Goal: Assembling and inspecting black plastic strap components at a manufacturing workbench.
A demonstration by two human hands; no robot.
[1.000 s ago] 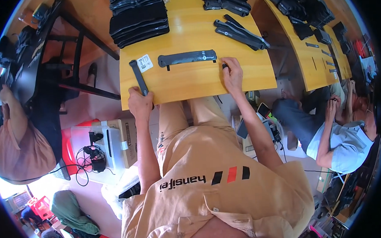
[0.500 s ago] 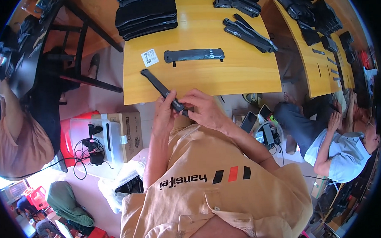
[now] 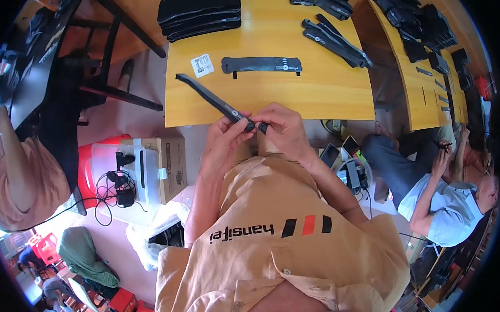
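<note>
A dark fabric strap [image 3: 207, 95] with a pale printed mark slants from my hands toward the table's near left part. Its lower end is gripped by my left hand [image 3: 225, 139], thumb pressed on top. In the fingers of my right hand [image 3: 287, 131] is a short black end piece [image 3: 264, 128], just beside the strap's end; whether the two are joined is hard to see. Beyond my hands, a similar flat dark strap [image 3: 263, 64] lies crosswise on the yellow table [image 3: 203, 110], two small black tabs showing under its near edge. A white printed label [image 3: 202, 65] lies left of it.
Stacked black straps [image 3: 199, 16] fill the table's far left, with a looser pile [image 3: 334, 41] at right. Another yellow table [image 3: 421, 106] stands to the right, beside a seated person [image 3: 447, 192]. Left below are a cardboard box [image 3: 172, 168] and a clear bin [image 3: 145, 188] with black cables.
My hands have drawn slightly apart and a little upward, showing the short black end piece between them. The strap's far end has swung left. The view has shifted slightly.
</note>
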